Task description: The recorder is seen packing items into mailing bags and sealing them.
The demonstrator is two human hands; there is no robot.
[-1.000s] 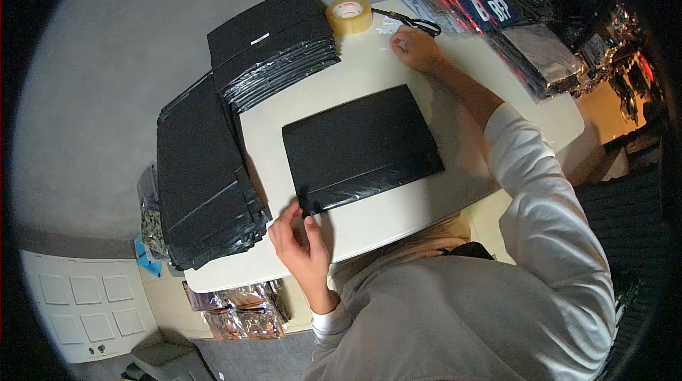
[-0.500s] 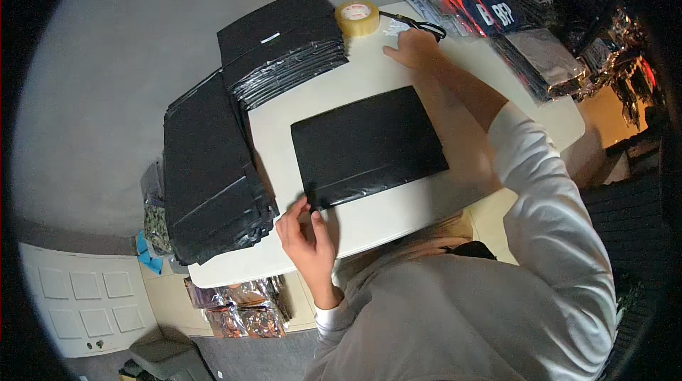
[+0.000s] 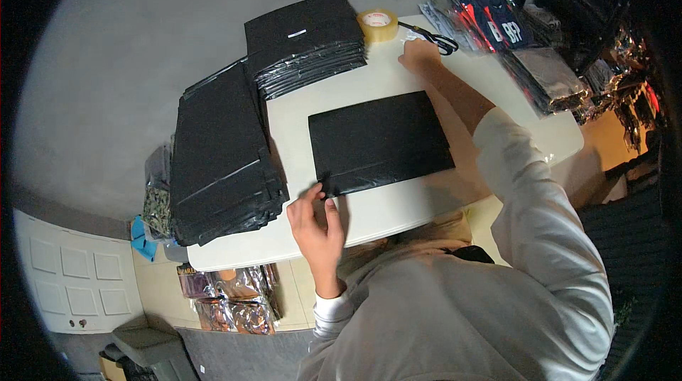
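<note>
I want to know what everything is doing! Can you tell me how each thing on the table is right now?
black mailer bag: flat, corner pinched by left hand
right hand: reaching beside scissors
scissors: lying flat
tape roll: lying flat
two black bag stacks: piled

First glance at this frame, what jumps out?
The flat black mailer bag lying alone mid-table, its near-left corner pinched by the left hand. Next, the two thick stacks of black bags: one overhanging the table's left edge, one at the far side beside a roll of tape. The right hand is stretched to the far edge, next to black scissors.
</note>
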